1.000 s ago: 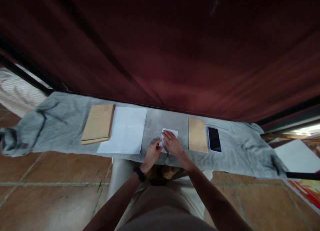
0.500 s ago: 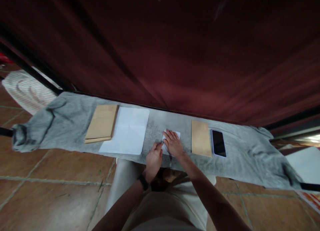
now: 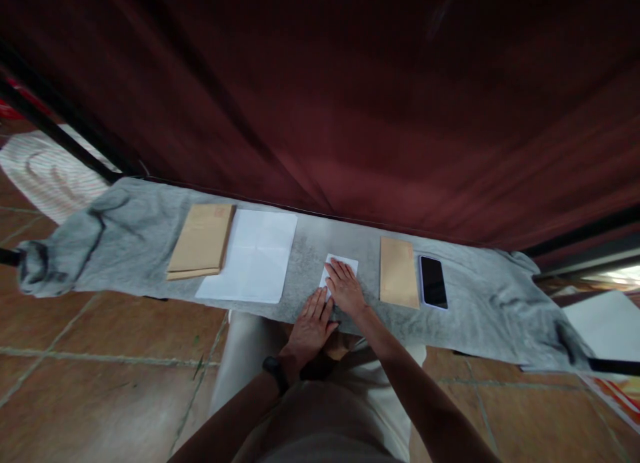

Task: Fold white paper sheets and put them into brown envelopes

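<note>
A small folded white paper (image 3: pixel 341 264) lies on the grey cloth (image 3: pixel 465 303) that covers a narrow bench. My right hand (image 3: pixel 345 287) rests flat on the paper's near half, fingers stretched out. Just left of it and nearer to me, my left hand (image 3: pixel 311 323) lies flat on the cloth at the front edge, fingers spread, holding nothing; a black band is on that wrist.
A single brown envelope (image 3: pixel 398 271) and a dark phone (image 3: pixel 433 281) lie to the right. A larger white sheet (image 3: pixel 253 255) and a stack of brown envelopes (image 3: pixel 202 239) lie to the left. A dark red curtain (image 3: pixel 350 103) hangs behind. Tiled floor lies below.
My left hand has left the paper's left edge, drawn back toward me and opened flat on the cloth. My right hand stays pressed on the paper.
</note>
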Demonstrator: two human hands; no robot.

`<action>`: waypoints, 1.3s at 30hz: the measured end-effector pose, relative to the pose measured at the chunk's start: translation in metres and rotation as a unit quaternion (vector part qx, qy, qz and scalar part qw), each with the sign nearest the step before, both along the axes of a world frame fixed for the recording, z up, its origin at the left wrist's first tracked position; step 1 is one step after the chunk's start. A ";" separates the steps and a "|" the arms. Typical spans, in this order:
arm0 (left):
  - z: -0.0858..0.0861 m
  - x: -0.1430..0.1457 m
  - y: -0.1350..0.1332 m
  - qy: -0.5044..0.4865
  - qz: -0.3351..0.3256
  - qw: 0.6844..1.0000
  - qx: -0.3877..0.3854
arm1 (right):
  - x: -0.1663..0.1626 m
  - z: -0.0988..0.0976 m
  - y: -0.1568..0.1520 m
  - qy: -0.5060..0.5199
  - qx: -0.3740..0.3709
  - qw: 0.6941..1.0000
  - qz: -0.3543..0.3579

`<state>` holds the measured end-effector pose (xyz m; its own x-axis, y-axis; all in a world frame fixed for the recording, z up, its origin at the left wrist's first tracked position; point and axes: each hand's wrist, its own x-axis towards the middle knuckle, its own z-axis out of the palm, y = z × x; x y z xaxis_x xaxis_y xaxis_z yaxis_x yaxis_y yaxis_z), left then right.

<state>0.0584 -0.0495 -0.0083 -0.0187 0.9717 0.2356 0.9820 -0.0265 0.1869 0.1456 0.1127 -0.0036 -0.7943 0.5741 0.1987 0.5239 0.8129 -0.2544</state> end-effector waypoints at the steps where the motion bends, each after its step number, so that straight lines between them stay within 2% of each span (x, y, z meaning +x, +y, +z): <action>1: 0.002 0.000 0.000 0.000 -0.001 1.000 -0.001 | 0.004 0.000 -0.001 0.000 0.001 1.000 -0.002; 8: 0.012 0.001 0.000 -0.002 -0.011 1.000 -0.005 | 0.035 0.001 -0.002 0.017 0.006 0.998 -0.065; 12: 0.015 0.002 0.000 -0.007 -0.013 1.000 -0.001 | 0.036 0.005 0.002 0.021 -0.008 0.997 -0.076; 14: 0.015 0.002 0.000 -0.008 -0.013 1.000 0.001 | 0.028 0.008 0.004 0.029 -0.018 0.998 -0.053; 18: 0.011 0.002 0.002 -0.017 -0.018 1.000 0.005 | 0.008 0.013 0.005 0.035 -0.030 0.998 0.049; 20: 0.008 0.002 0.003 -0.019 -0.023 1.000 0.006 | 0.004 0.011 0.004 0.028 -0.025 0.997 0.065; 31: 0.011 -0.001 0.005 -0.015 -0.040 0.999 -0.005 | 0.033 0.003 0.019 0.017 0.000 0.999 -0.051; 35: 0.014 -0.003 0.004 -0.023 -0.045 0.999 -0.006 | 0.052 0.005 0.001 0.030 -0.005 0.996 -0.085; 39: 0.021 -0.009 0.019 -0.049 -0.022 0.999 -0.006 | 0.069 0.007 -0.030 0.034 -0.005 0.999 -0.039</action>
<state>0.0490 -0.0307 0.0126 0.0013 0.9747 0.2234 0.9568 -0.0662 0.2831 0.2143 0.0831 0.0030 -0.7318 0.6362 0.2444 0.5667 0.7672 -0.3004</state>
